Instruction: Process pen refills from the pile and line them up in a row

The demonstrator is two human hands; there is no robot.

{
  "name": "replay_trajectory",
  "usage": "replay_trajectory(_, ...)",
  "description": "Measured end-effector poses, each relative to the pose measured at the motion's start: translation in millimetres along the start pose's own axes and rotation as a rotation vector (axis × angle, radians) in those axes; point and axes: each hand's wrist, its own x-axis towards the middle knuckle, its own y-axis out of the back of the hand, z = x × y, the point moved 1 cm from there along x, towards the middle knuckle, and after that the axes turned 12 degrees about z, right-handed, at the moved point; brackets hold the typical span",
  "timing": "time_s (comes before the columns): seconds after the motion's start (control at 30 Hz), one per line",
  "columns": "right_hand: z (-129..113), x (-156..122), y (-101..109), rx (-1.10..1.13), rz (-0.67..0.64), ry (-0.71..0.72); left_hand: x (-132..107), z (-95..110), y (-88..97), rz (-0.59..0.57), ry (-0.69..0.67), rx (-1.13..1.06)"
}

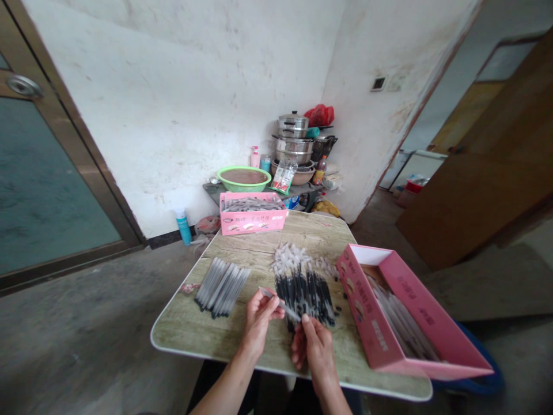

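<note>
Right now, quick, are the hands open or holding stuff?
Left hand: closed, holding a slim grayish tube.
Right hand: partly curled at the tube's end; whether it grips anything can't be told.

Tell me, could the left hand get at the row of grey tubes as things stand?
Probably yes: only bare tabletop shows between the left hand and the row of grey tubes. That hand holds another tube, though, which may hamper grasping.
</note>
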Motion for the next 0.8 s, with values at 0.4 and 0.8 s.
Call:
replay_trajectory(0.4,3.4,-9.3,0.0,0.218,-0.028,-0.205,-1.0,1.9,-2.7,-0.069,0.0,0.013)
replay_trajectory(0.8,-2.3,-20.3,-2.6,0.363,-0.127,-0.389,-3.8,6.0,-4.1,-0.137,0.0,-0.02)
